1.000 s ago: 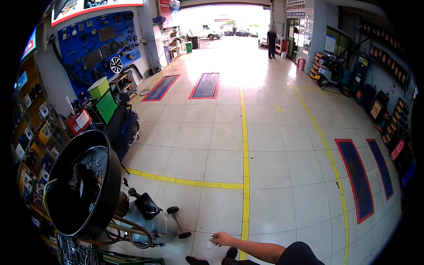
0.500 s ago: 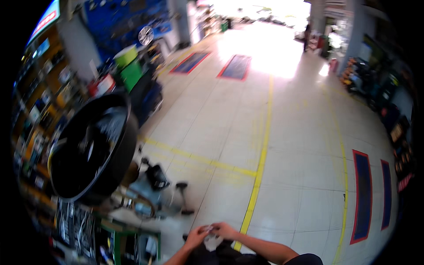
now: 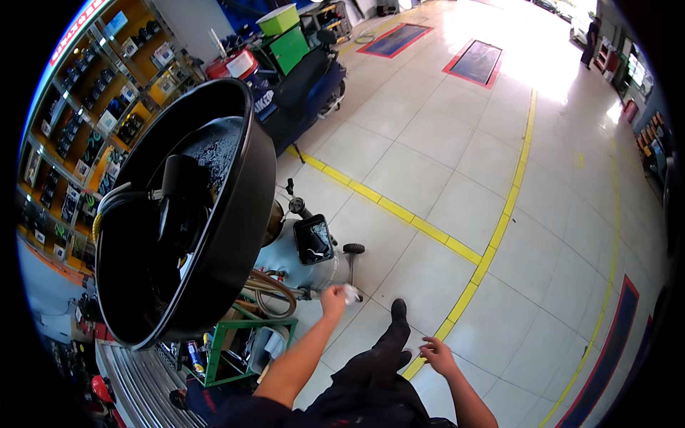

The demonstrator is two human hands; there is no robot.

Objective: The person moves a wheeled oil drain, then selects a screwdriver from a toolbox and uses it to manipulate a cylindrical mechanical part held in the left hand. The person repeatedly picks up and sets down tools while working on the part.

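My left hand point(image 3: 332, 300) reaches forward with its fingers closed on a small, crumpled white piece point(image 3: 350, 293), which looks like tissue or cloth. Just ahead of that hand stands a pale blue wheeled tank point(image 3: 285, 247) with a hose point(image 3: 289, 299) coiled at its side. Fixed near its top is a small black tray point(image 3: 314, 239). Off to the right, over the tiled floor, my right hand point(image 3: 437, 355) hangs in the air, fingers apart and loosely bent, with nothing seen in it.
A large black drain pan point(image 3: 260, 171) rises close on the left, dark wet residue inside. Below it stands a green-framed cart point(image 3: 222, 342) of bottles. Shelves point(image 3: 85, 107) line the left wall. A scooter point(image 3: 303, 96) is parked ahead; a person point(image 3: 591, 43) stands far right.
My hands were together in front of me and have parted: the left went forward with the white piece, the right moved aside. The view has turned left, toward the black pan and tank.
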